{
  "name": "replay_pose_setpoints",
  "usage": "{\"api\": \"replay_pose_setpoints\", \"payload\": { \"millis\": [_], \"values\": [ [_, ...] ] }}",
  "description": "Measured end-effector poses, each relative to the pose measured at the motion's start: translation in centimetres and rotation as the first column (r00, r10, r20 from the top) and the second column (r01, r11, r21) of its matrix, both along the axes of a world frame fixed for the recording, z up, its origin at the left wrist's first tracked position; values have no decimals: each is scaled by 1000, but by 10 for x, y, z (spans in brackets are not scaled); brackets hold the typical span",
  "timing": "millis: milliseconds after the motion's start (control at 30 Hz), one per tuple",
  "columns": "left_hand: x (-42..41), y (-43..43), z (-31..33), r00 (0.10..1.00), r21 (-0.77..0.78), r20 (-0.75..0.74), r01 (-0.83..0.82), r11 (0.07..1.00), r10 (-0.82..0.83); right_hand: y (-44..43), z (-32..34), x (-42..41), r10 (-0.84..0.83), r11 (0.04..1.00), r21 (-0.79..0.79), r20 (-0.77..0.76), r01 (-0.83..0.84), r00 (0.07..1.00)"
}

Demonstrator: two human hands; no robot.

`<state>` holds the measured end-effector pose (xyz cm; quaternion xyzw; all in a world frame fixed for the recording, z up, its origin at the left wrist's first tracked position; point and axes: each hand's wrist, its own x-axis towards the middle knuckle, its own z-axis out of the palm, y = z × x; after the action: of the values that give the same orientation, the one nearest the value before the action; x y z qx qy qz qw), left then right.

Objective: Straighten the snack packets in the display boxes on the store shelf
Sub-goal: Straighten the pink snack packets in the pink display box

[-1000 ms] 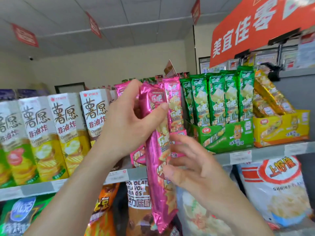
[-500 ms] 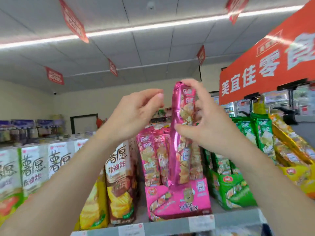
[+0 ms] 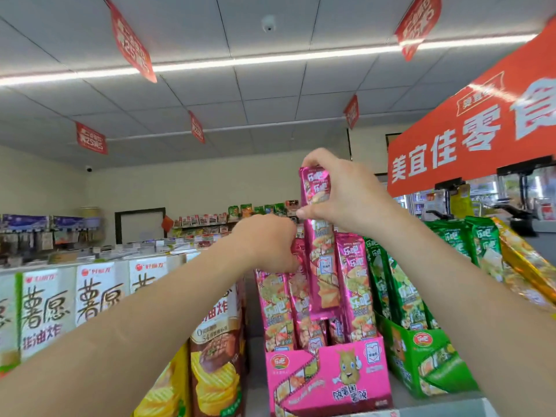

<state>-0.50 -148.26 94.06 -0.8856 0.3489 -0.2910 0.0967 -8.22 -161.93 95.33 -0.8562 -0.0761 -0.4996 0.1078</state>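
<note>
A long pink snack packet (image 3: 320, 266) hangs upright above the pink display box (image 3: 328, 377), its lower end just over the packets standing in the box. My right hand (image 3: 346, 197) pinches its top end between thumb and fingers. My left hand (image 3: 267, 242) is closed on the tops of the pink packets (image 3: 279, 305) at the box's left side, pressing them leftward. More pink packets (image 3: 355, 284) stand upright at the box's right side.
A green display box (image 3: 427, 359) with green packets stands right of the pink one, with yellow packets (image 3: 523, 266) beyond. Tall white and yellow crisp cartons (image 3: 96, 299) line the shelf to the left. An orange sign (image 3: 469, 142) hangs at upper right.
My left hand dropped from beside the raised packet's top onto the packets standing in the box. My right hand keeps the raised packet, now over the box's middle. The view tilted upward.
</note>
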Motion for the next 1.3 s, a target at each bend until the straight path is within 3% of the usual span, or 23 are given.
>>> {"api": "replay_pose_setpoints", "payload": {
  "millis": [300, 433, 567, 900, 1000, 1167, 1300],
  "values": [
    [7, 8, -6, 995, -74, -69, 72, 995, -77, -10, -8, 6, -203, 973, -136, -107, 188, 973],
    [6, 12, -5, 982, -184, -28, 177, 967, -185, -10, -18, 13, -287, 944, -209, -148, 253, 947],
    [2, 12, -6, 977, -180, 3, 210, 961, -213, -7, -32, 17, -336, 924, -248, -154, 292, 929],
    [-5, 11, 4, 947, -219, -26, 308, 926, -321, -11, -48, 7, -234, 953, -262, -307, 155, 922],
    [-2, 9, 6, 967, -156, -82, 226, 962, -240, -16, -42, -4, -164, 975, -204, -390, 88, 906],
    [5, 1, 4, 982, -21, -134, 134, 991, -135, -16, -45, -9, -112, 986, -151, -319, 66, 941],
    [4, -3, 4, 995, 40, -54, 90, 995, -88, -17, -44, -19, -96, 986, -165, -352, 39, 931]
  ]
}}
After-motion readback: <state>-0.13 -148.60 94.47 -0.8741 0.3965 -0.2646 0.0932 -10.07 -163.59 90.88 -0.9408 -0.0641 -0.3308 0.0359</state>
